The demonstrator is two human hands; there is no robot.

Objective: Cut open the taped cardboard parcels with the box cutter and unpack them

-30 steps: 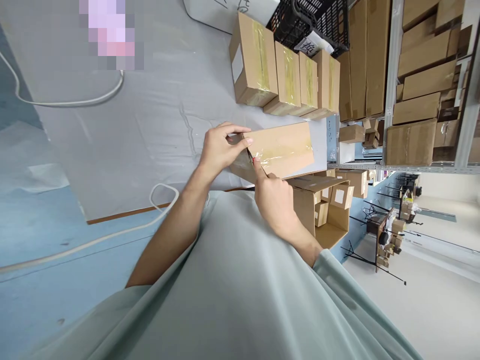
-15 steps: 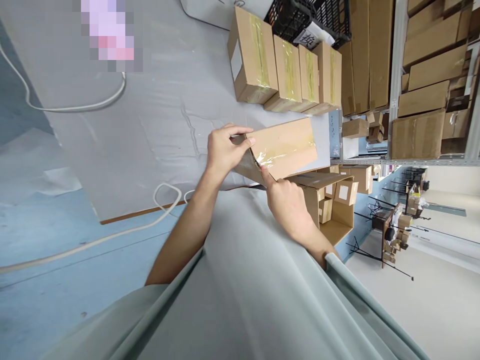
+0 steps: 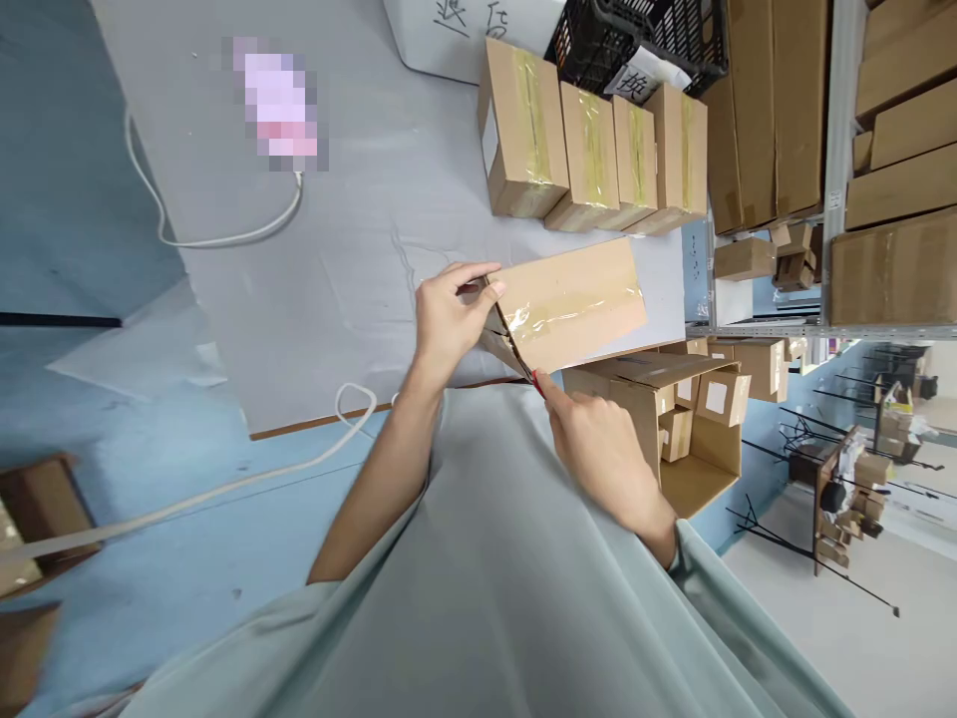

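Lower now at the carton [image 3: 575, 304] edge, right hand [image 3: 602, 454] pinches a cutter [image 3: 523, 361]; left hand [image 3: 449, 319] grips its corner.

A taped cardboard box [image 3: 572, 304] lies on the table [image 3: 336, 249] near its right edge. The left hand [image 3: 449, 319] grips the box's near end; the right hand [image 3: 598, 449] is just to the right at the same end. Four sealed boxes [image 3: 598, 150] stand in a row farther off, with a crate [image 3: 643, 40] behind them. An open carton [image 3: 673, 419] sits right of the table, and shelves [image 3: 844, 170] stand far right.
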